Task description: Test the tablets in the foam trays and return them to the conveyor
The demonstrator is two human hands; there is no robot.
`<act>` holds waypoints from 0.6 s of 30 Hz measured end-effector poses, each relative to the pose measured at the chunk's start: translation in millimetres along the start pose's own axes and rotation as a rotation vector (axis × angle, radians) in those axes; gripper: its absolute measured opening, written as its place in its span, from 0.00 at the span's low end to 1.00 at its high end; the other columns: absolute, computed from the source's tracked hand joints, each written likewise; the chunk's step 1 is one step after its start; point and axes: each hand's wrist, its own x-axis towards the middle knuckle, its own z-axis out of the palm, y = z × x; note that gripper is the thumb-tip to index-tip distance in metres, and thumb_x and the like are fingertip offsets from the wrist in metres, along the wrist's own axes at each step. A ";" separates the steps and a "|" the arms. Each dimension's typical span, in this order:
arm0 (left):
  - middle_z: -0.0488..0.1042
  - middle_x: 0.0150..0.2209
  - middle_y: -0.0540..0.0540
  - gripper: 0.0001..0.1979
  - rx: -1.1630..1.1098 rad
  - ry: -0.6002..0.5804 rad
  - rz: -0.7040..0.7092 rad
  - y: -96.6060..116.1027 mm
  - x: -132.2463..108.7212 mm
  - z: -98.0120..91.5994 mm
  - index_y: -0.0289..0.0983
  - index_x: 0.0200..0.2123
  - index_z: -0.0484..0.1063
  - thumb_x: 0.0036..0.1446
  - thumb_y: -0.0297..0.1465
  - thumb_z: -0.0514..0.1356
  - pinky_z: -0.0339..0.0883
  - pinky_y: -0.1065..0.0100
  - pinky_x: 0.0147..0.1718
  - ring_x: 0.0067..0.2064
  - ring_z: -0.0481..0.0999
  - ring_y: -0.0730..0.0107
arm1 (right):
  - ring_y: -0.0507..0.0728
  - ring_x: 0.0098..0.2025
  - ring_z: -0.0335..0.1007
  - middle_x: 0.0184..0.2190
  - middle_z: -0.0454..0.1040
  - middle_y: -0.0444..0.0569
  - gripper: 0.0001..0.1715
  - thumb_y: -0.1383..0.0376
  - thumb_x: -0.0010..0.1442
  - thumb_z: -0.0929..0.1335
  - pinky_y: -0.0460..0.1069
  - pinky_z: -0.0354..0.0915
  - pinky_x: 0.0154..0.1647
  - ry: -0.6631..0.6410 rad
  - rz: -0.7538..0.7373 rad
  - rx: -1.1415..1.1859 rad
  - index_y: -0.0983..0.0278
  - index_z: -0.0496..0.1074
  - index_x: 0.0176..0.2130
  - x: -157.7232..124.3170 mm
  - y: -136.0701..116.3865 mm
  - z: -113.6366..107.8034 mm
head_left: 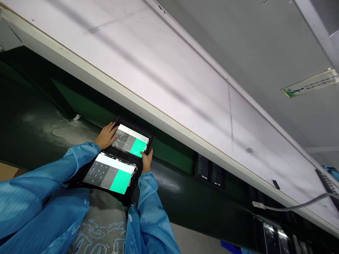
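Two dark-framed tablets lie one behind the other before me, each showing a calculator screen with a green block. The farther tablet (125, 141) is between my hands; the nearer tablet (108, 173) rests close to my body. My left hand (106, 136) is on the farther tablet's left edge, fingers spread, with a fingertip over the screen. At that tablet's right corner, my right hand (147, 159) grips the frame, its thumb over the green area. The underside of the tablets is hidden.
A long white shelf (164, 88) crosses above the dark green bench surface (174, 195). Farther right on the green surface are two dark screens (209, 170), a grey cable (293, 207) with a plug, and several dark panels (275, 234). A black object (275, 184) sits on the shelf.
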 end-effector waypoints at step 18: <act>0.54 0.71 0.38 0.27 -0.008 -0.022 0.096 -28.0 -216.0 -15.9 0.40 0.69 0.54 0.70 0.39 0.49 0.56 0.50 0.67 0.72 0.55 0.51 | 0.65 0.63 0.67 0.62 0.70 0.55 0.41 0.55 0.51 0.73 0.62 0.61 0.66 -0.053 0.060 0.146 0.61 0.66 0.62 -140.8 47.1 -35.9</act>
